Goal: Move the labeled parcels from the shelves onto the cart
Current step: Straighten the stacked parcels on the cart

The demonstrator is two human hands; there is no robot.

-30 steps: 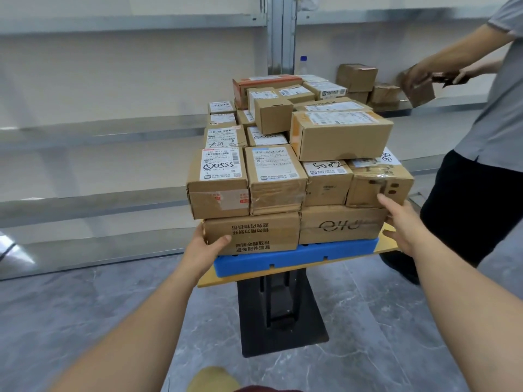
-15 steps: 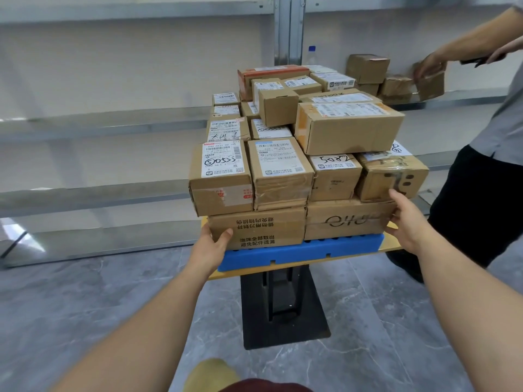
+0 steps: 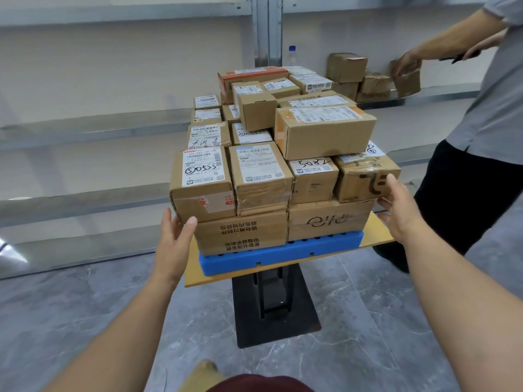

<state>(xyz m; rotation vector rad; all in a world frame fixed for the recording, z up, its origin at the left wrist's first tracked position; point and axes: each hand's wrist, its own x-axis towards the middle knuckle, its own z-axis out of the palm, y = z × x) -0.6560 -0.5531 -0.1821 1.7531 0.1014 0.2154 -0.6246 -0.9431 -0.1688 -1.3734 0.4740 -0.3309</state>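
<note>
Your left hand and right hand, fingers spread, brace the parcels on the cart. Next, probably fetch the boxes off the shelf.

Stacked parcels block centre — sides open

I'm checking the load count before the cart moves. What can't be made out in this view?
Head view:
- Rear parcels on the cart: mostly hidden behind the front stacks, so no full count.
- Fine print on the front-left parcel label: too small to read.
- Shelf parcel under the other person's hand: motion-blurred.
- Other person: cut off by the right and top edges.
</note>
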